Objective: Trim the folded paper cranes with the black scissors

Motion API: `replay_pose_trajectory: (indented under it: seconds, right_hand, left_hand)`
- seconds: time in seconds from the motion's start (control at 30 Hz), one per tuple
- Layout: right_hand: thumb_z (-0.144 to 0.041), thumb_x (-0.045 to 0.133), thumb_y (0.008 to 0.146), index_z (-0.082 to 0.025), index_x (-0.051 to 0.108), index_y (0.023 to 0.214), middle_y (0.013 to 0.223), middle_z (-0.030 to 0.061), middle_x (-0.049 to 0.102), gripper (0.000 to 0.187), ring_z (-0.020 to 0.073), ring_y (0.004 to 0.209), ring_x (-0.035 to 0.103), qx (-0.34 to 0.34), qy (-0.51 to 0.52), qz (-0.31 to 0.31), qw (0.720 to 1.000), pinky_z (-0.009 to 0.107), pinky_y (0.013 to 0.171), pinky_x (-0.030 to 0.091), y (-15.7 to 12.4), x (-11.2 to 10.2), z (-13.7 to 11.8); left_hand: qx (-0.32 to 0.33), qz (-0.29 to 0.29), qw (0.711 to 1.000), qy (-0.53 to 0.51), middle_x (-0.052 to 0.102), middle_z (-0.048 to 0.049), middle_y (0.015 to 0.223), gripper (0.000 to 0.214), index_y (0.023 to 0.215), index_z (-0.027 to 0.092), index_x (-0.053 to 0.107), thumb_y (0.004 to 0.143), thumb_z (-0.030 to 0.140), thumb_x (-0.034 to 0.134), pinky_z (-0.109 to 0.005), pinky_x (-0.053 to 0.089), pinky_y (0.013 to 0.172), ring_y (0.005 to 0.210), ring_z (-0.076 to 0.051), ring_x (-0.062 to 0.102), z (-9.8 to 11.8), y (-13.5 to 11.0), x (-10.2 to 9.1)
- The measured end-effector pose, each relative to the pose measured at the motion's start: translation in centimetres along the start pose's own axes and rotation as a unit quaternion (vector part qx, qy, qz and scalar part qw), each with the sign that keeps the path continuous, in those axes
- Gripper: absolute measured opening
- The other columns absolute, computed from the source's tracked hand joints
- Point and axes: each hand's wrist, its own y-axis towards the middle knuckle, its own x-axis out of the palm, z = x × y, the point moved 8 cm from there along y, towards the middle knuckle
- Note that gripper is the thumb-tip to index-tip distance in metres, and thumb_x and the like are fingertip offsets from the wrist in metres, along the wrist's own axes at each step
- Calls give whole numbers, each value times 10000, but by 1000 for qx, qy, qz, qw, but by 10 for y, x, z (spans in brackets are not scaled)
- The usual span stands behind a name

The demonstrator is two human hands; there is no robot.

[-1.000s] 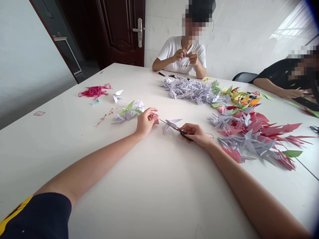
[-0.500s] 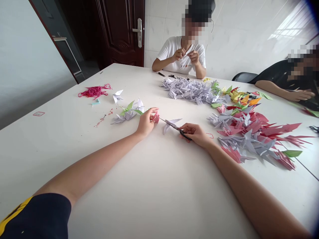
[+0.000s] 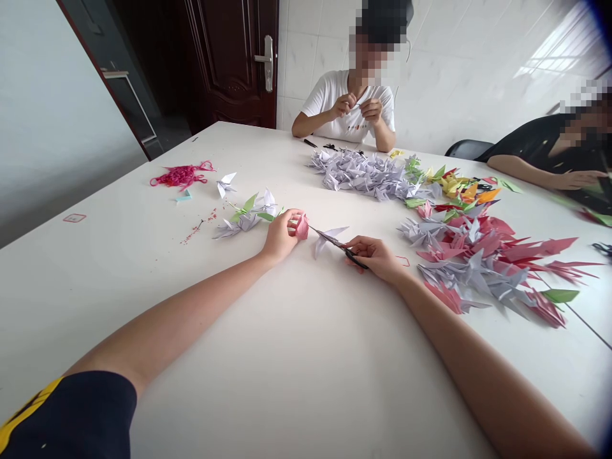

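My left hand (image 3: 283, 236) pinches a small folded pink paper piece (image 3: 302, 227), possibly a paper crane. Black-handled scissors (image 3: 354, 257) are in my right hand (image 3: 374, 257), their blades pointing left toward the pink paper. The scissor tips come close to its right side; whether they touch it I cannot tell. Behind the blades a pale lilac paper crane (image 3: 325, 240) lies on the table. Just beyond my left hand rests a small group of white and green paper cranes (image 3: 243, 217).
A pink thread tangle (image 3: 179, 176) and a single white crane (image 3: 225, 185) lie at the left of the white table (image 3: 287, 363). Heaped lilac cranes (image 3: 366, 173) and pink cranes (image 3: 497, 239) cover its right side. Across sits a person in white (image 3: 344, 105); another person (image 3: 540, 150) sits right.
The pink paper in my left hand has turned and shows a broader face. My right hand and the scissors stay almost in place. The hand of the person at right has shifted.
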Motion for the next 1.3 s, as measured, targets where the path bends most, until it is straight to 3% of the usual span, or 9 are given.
replay_pose_trajectory:
  seconds: [0.1,0.23,0.33,0.5,0.7,0.93,1.13,1.3]
  right_hand:
    - [-399,842,691,-182,689,991,705,3,691,400,99,473,548,-2,9,2,1000,252,472,431,0,-1,0]
    - [-363,846,705,-185,694,1002,673,-24,657,378,88,472,546,-14,18,-6,1000,238,478,420,0,-1,1]
    - [-370,847,706,-185,700,991,651,-36,630,370,91,472,555,-21,25,-11,999,237,479,424,0,-2,1]
    - [-374,850,704,-184,704,999,657,-26,648,380,95,474,558,-18,20,-6,1000,239,478,424,0,-3,0]
    - [-380,861,679,-183,703,986,657,-17,669,398,98,465,551,-12,22,-1,1000,238,466,420,-1,-3,-2]
    - [-371,863,665,-181,715,983,667,-2,683,399,98,468,547,-18,37,5,999,232,444,424,-2,-3,-6]
    - [-345,865,654,-179,726,969,643,-5,675,382,101,471,541,-16,42,0,999,237,453,438,-1,-3,-3]
    - [-335,858,663,-181,722,974,644,-10,673,373,103,467,547,-10,36,0,999,237,451,423,-2,-1,-3]
  left_hand:
    - [6,8,1000,0,673,-75,1108,437,1059,199,646,660,44,734,-223,576,674,837,-134,648,0,0,-1]
    - [21,24,999,14,630,-78,1100,199,866,171,688,690,84,723,-241,588,686,797,-120,644,0,0,-3]
    - [20,39,999,24,607,-100,1159,73,779,164,710,723,120,726,-292,608,768,881,-154,669,-2,0,-6]
    - [-5,50,999,16,595,-130,1303,133,796,162,739,704,69,721,-382,601,904,1037,-230,693,-7,0,-9]
    - [0,-21,1000,-20,774,-70,892,29,782,161,717,773,139,701,-396,590,896,903,-243,746,2,-2,3]
    - [47,9,999,-11,785,-80,1000,198,930,164,774,830,100,615,-372,591,909,958,-231,748,15,-4,-3]
    - [61,31,998,-14,783,-62,947,334,852,173,778,760,-11,514,-377,596,933,960,-201,737,19,-5,-7]
    - [31,23,996,-85,764,-87,995,184,851,149,771,741,91,636,-392,599,946,962,-210,725,17,-6,-6]
